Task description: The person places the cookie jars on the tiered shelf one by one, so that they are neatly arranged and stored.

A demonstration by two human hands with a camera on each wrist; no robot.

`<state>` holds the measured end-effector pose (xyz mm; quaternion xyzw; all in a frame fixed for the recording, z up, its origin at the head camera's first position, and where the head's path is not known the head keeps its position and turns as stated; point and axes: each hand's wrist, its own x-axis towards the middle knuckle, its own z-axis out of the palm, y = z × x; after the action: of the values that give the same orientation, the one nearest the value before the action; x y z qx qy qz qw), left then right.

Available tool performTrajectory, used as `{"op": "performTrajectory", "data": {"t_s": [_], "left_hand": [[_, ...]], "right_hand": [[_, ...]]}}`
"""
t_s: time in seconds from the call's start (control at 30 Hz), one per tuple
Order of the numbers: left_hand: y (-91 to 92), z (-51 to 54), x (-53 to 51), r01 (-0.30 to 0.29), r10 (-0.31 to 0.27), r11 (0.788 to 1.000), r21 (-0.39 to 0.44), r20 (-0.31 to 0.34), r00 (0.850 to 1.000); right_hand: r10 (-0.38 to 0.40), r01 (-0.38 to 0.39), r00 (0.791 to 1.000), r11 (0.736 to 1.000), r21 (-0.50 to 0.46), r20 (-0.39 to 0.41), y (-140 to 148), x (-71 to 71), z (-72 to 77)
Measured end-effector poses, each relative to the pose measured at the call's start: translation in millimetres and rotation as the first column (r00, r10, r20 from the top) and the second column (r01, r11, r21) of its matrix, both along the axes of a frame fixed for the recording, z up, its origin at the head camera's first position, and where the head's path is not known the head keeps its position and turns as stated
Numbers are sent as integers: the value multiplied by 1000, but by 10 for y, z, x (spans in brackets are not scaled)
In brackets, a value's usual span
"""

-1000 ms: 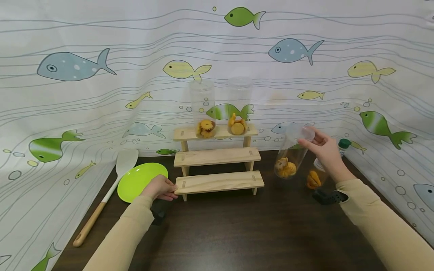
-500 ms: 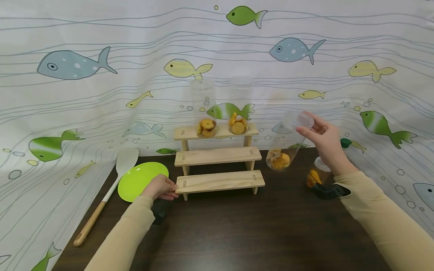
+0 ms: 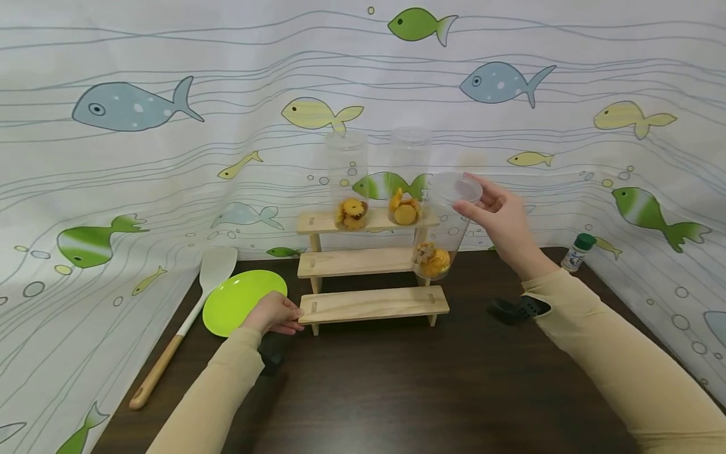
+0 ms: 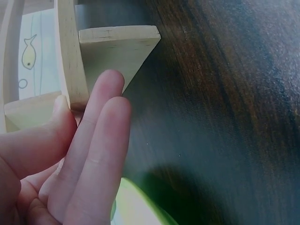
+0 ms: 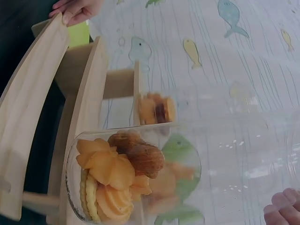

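My right hand (image 3: 499, 217) grips a tall clear cookie jar (image 3: 448, 217) near its top. The jar tilts, its base low and to the left, in front of the right end of the three-step wooden rack (image 3: 374, 304). Swirled golden and brown cookies (image 5: 110, 173) lie at its bottom in the right wrist view. With thumb and a finger, my left hand (image 3: 276, 313) pinches the left end of the rack's lowest step; two other fingers (image 4: 105, 136) stretch out straight. Two similar jars, a left one (image 3: 347, 167) and a right one (image 3: 411, 164), stand on the top step with cookies inside.
A lime-green plate (image 3: 241, 299) lies left of the rack, and a white turner (image 3: 193, 315) with a wooden handle lies beyond it. At the back right stands a green-capped bottle (image 3: 577, 253). A fish-print sheet (image 3: 238, 75) walls the dark table (image 3: 363, 391).
My right hand has lifted the cookie jar and carried it left to the rack. A smaller jar at the right is now hidden behind the right arm. My left hand stays on the rack.
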<state>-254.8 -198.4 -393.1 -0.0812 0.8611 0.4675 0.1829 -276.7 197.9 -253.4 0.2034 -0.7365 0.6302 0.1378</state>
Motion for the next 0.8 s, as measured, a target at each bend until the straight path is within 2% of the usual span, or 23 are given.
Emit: {"op": "performTrajectory", "data": {"t_s": [0.13, 0.3, 0.47, 0.67, 0.8], "left_hand": [[-2, 9, 7, -6, 6, 1000, -2, -3, 1000], [8, 15, 11, -9, 9, 1000, 1, -8, 1000], [17, -10, 7, -11, 11, 1000, 2, -10, 1000], [7, -20, -4, -16, 16, 1000, 10, -6, 1000], [8, -17, -2, -15, 15, 1000, 11, -5, 1000]], "right_hand": [[16, -16, 1000, 1000, 25, -9, -222, -110, 5], [84, -84, 996, 996, -10, -2, -511, -242, -42], [98, -98, 995, 995, -5, 2, -762, -303, -79], [152, -149, 987, 986, -70, 49, -1008, -371, -75], [143, -140, 988, 989, -51, 51, -1137, -417, -94]]}}
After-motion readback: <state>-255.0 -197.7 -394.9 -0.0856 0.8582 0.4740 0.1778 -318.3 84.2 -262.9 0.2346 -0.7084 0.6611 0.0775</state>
